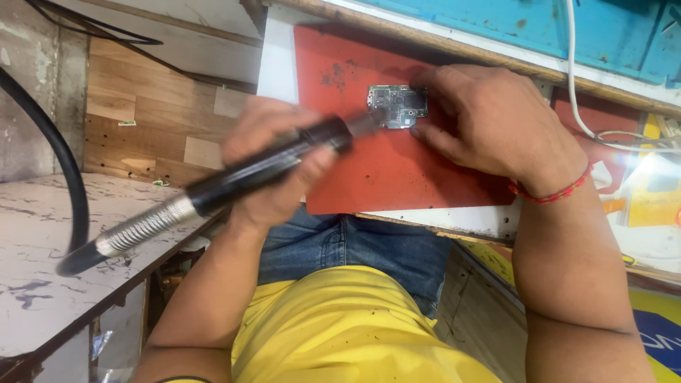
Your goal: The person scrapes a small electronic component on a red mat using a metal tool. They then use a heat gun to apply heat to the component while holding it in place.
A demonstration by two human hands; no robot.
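A small repair corner showed from above: wood-pattern flooring, a marbled white side surface at the left, and a desk [454, 216] covered by a red mat [386, 174].

At the far left a thick black hose [60, 152] curved down to a metal spring collar. It fed a black hot-air tool [269, 164], which the left hand [273, 159] held with fingers wrapped closed around the barrel, the nozzle just over the circuit board [399, 106]. The tool looked rigid and fairly light, best held mid-barrel, away from the tip.

The board lay flat near the top of the mat. It seemed thin, stiff and fragile, safest taken by its edges. The right hand [496, 124] pressed it down, fingertips bent on its right edge, gripping nothing.

Further right, a white cable [578, 85] trailed near the wrist, which wore a red thread band [550, 193].
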